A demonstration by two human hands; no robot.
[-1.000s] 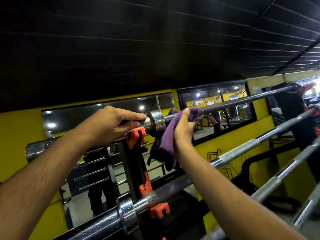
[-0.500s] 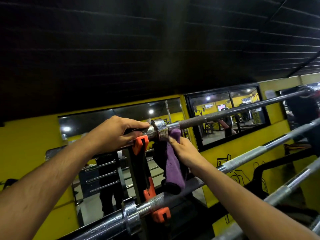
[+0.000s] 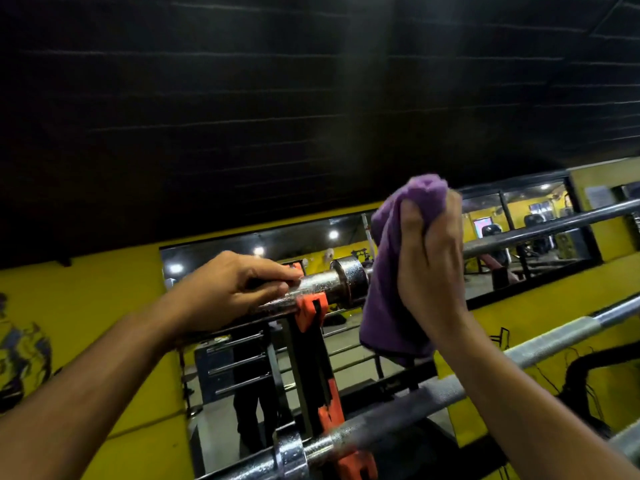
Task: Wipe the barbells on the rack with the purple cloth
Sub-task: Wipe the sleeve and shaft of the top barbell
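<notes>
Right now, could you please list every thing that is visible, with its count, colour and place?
barbells: at least three, chrome, lying across the rack, one above another
rack upright: one, black, centre
hooks: two visible, orange, on the upright under the bars
purple cloth: one, bunched in the right hand, in front of the top bar
mirrors: several, on the yellow wall
ceiling: black, above
left hand: grips the top bar's sleeve
right hand: holds the cloth

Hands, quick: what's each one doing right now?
Left hand: fingers curled over the chrome sleeve of the top barbell, gripping it.
Right hand: holding the bunched purple cloth, raised by the bar.
</notes>
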